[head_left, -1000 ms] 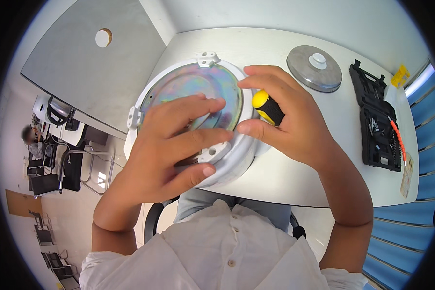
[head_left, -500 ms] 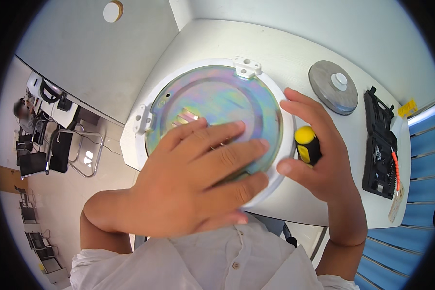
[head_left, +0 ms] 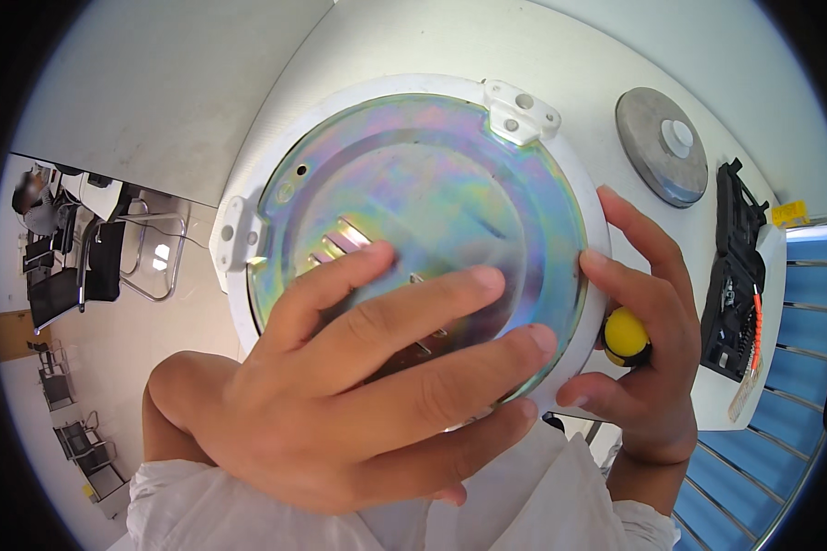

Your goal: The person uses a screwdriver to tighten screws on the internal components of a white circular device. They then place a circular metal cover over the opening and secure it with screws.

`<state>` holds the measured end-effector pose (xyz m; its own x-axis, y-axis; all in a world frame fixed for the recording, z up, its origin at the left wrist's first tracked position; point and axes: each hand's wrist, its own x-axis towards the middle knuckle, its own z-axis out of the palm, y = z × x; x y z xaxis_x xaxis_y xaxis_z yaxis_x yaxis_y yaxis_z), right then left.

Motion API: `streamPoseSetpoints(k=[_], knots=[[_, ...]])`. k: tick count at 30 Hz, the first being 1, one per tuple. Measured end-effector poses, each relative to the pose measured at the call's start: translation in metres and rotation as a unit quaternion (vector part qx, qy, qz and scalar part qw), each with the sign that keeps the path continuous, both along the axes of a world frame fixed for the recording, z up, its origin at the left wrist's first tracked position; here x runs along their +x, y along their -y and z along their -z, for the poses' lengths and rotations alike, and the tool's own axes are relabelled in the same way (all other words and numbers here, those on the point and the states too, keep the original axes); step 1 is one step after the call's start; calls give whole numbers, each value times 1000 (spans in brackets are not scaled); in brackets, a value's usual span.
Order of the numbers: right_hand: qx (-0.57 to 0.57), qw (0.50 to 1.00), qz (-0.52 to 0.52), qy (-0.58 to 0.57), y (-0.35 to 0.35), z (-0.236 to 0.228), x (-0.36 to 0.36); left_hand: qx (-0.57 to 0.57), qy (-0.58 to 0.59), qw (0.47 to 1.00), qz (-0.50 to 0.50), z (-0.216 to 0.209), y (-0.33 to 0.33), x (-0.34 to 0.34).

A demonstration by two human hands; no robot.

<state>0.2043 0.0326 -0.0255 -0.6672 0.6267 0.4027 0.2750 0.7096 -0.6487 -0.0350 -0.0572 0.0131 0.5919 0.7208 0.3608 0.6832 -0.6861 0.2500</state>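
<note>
A round appliance base (head_left: 404, 174) lies bottom up on the table, with a rainbow-sheened metal plate inside a white plastic rim. White bracket-like feet (head_left: 520, 112) stick out at its edge. My left hand (head_left: 386, 386) is spread over the plate's near half, fingers apart, covering some of the slots. At the right rim is my right hand (head_left: 652, 340), its forefinger and thumb reaching towards the edge. A stubby yellow and black screwdriver (head_left: 627, 335) is tucked in its palm; the shaft is hidden.
A round grey metal lid (head_left: 660, 156) with a white knob lies at the back right. Beside it sits an opened black tool case (head_left: 730, 285) with an orange flexible shaft (head_left: 757, 326) alongside. A grey partition stands left; chairs (head_left: 101, 257) and a seated person are beyond.
The base looks larger and nearer as my view shifted. My right hand, carrying the screwdriver, has come nearer me and brought its forefinger to the rim. My left hand stays spread on the plate.
</note>
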Motion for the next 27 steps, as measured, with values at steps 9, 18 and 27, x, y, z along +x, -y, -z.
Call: streamPoseSetpoints(k=[9, 18, 27], knots=[[-37, 999, 1, 0, 3, -2, 2, -18, 40, 999, -28, 4, -2, 2], [-22, 1000, 4, -8, 4, 2, 3, -34, 42, 998, -45, 5, 1, 6], [-1, 1000, -4, 3, 2, 0, 3, -38, 32, 998, -46, 2, 2, 5]])
